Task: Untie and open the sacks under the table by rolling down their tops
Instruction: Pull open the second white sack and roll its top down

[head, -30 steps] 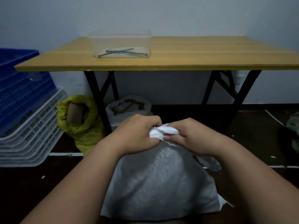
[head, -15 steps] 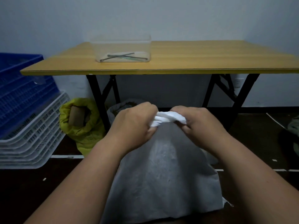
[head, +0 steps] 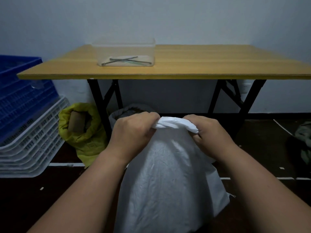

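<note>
A white woven sack (head: pixel 168 179) stands on the dark floor in front of me. Its bunched top is stretched between my two hands. My left hand (head: pixel 134 130) grips the left end of the bunched top, and my right hand (head: pixel 205 130) grips the right end. Behind my hands, under the wooden table (head: pixel 202 64), a grey sack (head: pixel 124 111) stands with its top rolled down, mostly hidden. A yellow sack (head: pixel 87 137) with a rolled-down top and a cardboard tube inside stands beside the table's left leg.
A clear plastic box (head: pixel 125 52) holding cable ties sits on the table. Stacked blue and white crates (head: pixel 25 123) fill the left side. Black table legs (head: pixel 99 101) stand close behind the sacks. A dark bundle (head: pixel 301 142) lies on the floor at the right.
Both hands have risen and moved apart, pulling the white sack's bunched top wider. The view has tilted down a little.
</note>
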